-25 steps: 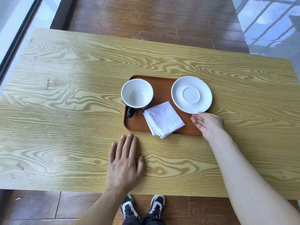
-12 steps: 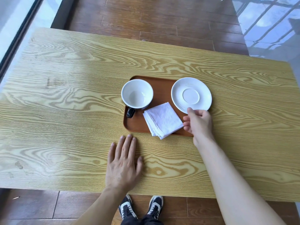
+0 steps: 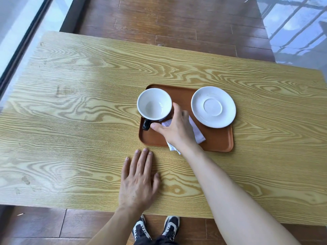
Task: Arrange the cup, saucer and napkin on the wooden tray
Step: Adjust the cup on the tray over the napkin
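Head view of a pale wood-grain table (image 3: 70, 106) bearing a brown wooden tray (image 3: 217, 140). All three task items already lie on the tray. The white-lined, dark-handled cup (image 3: 154, 103) stands upright at the tray's 10 o'clock corner, its handle toward 7 o'clock. The empty white saucer (image 3: 213, 106) sits at 2 o'clock, its rim overhanging the tray's right edge. The folded white napkin (image 3: 198, 132) lies between them toward 6 o'clock, one corner past the near rim. The right hand (image 3: 177, 129) reaches over the napkin, thumb and fingers spread toward the cup, gripping nothing. The left hand (image 3: 138, 181) rests flat, fingers spread, on the table at 7 o'clock of the tray. Probably remaining: seating the cup on the saucer and squaring the napkin.
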